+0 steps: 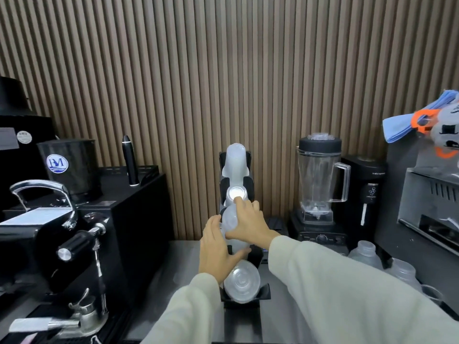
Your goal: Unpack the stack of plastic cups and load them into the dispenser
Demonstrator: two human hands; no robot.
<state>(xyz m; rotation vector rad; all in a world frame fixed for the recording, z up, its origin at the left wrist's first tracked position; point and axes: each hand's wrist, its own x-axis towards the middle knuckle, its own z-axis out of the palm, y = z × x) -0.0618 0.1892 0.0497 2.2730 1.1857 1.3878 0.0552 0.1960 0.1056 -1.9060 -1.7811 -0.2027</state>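
Frosted plastic cups sit in the black dispenser on the desk, my left hand spread flat, right hand pinching them; light, slippery, crushable, best held round the sides.

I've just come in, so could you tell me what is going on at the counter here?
A person is loading frosted plastic cups into the black tiered dispenser between the espresso machine and the blender. The left hand steadies the middle stack, and the right hand rests over it, forefinger reaching the tier above. Cups already sit in other tiers.
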